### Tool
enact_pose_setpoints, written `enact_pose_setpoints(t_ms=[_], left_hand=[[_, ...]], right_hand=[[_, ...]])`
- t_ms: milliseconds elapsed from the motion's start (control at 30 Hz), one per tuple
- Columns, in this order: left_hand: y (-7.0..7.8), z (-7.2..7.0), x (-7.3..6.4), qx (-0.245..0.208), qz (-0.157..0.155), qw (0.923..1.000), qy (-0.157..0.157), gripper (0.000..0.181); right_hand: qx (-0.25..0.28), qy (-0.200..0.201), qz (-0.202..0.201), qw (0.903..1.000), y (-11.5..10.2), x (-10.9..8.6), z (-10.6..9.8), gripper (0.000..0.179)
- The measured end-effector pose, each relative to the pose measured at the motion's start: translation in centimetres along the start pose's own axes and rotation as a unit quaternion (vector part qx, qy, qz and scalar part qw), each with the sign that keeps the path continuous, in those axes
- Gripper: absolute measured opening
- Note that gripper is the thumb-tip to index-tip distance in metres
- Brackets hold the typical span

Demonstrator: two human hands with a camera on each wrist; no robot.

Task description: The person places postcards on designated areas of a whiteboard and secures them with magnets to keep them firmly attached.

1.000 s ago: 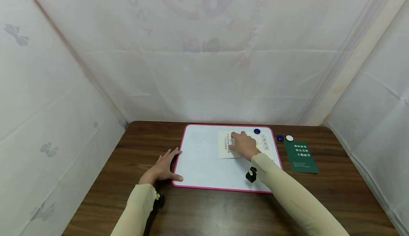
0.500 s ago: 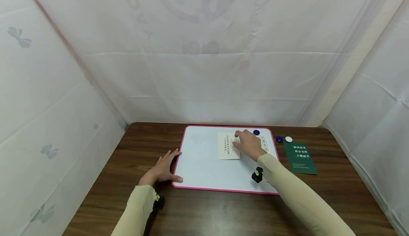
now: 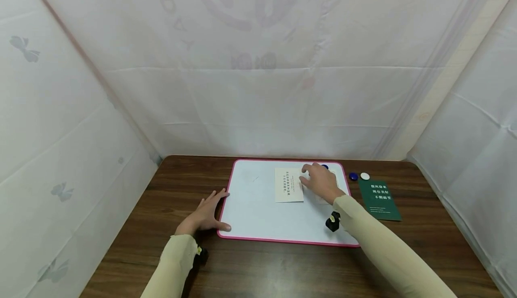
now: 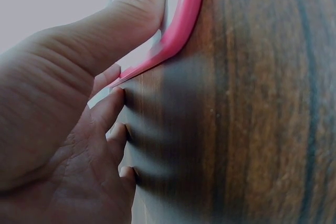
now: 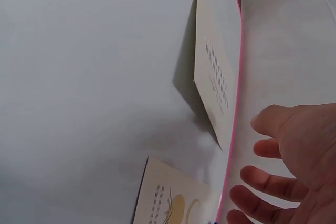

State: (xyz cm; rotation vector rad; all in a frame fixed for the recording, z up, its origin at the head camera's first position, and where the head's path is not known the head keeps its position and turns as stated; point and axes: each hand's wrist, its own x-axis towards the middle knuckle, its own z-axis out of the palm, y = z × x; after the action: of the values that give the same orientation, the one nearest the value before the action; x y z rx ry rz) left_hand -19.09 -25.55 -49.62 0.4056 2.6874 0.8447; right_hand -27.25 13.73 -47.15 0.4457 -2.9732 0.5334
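A whiteboard (image 3: 258, 217) with a pink rim lies on the table. My left hand (image 3: 203, 212) is spread at its left side, thumb over the near corner and the other fingers along the table by the rim. My right hand (image 3: 321, 182) is above the right part of the board, fingers loosely bent, holding nothing visible. Just left of it is a cream card (image 3: 285, 186) with printed characters; in the right wrist view one side of this card (image 5: 212, 77) stands raised off the board. A second card (image 5: 173, 192), bearing a yellow drawing, is largely hidden under the right hand in the head view.
A blue round magnet (image 3: 325, 166) on the board peeks out behind my right hand. Right of the board, on the wooden table (image 3: 258, 271), are another blue magnet (image 3: 353, 176), a white magnet (image 3: 365, 176) and a green card (image 3: 379, 199). White curtains surround the table.
My right hand has moved right, off the cream card, which is now fully uncovered. It now covers most of the second card and part of the blue magnet. The left hand has stayed put.
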Motion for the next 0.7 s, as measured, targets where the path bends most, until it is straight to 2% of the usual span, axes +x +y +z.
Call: enact_pose_setpoints(t_ms=[400, 700], left_hand=[[0.2, -0.2, 0.0, 0.001, -0.001, 1.0, 0.0, 0.109], [0.1, -0.2, 0.1, 0.003, 0.0, 1.0, 0.0, 0.109]], right_hand=[[0.014, 0.035, -0.04, 0.9985, 3.2, -0.5, -0.7, 0.034], [0.027, 0.02, -0.036, 0.9988, 5.6, -0.9, -1.5, 0.044]])
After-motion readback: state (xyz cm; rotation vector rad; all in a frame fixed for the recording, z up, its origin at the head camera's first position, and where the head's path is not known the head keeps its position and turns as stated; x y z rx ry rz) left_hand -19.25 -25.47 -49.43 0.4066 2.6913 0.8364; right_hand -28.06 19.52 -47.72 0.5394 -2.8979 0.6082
